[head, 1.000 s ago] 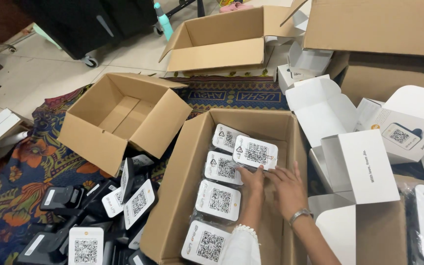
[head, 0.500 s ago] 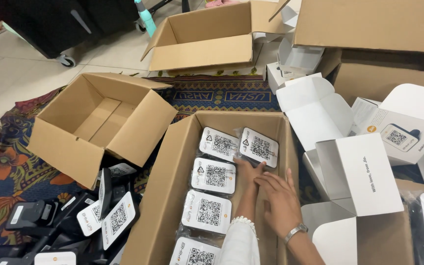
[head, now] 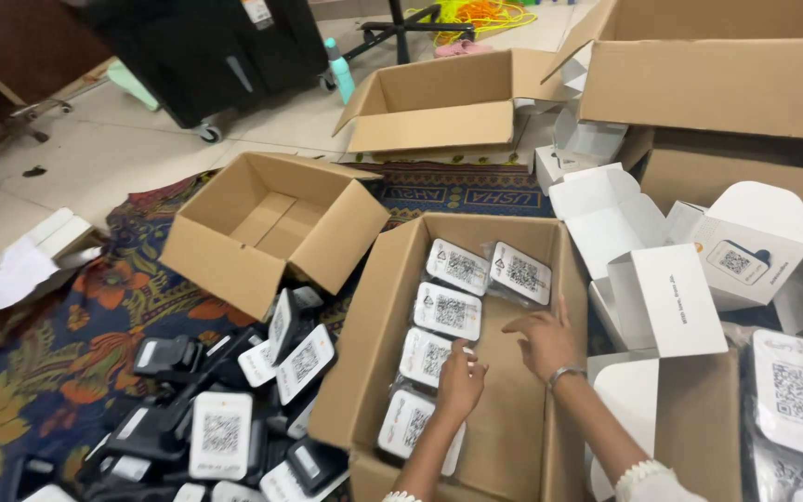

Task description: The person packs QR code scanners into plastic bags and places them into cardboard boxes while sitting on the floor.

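Observation:
A brown cardboard box [head: 369, 321] lies open on the floor in front of me. Several bagged white devices with square code labels lie inside, one at the far right [head: 520, 272]. Both my hands are in this box. My left hand [head: 460, 381] rests with curled fingers beside the second-nearest device [head: 426, 356] and holds nothing that I can see. My right hand [head: 543, 338] hovers with spread fingers over the bare box bottom, just below the far right device, a bracelet on its wrist.
An empty cardboard box [head: 271, 228] stands left of mine, another [head: 439, 98] behind it. A heap of black and white devices [head: 225, 400] lies at lower left on a patterned rug [head: 58, 353]. Open white cartons [head: 666, 297] and large brown boxes [head: 717, 74] crowd the right.
Both hands have drawn back from the far right device toward me. The view has shifted, so the box sits more to the centre.

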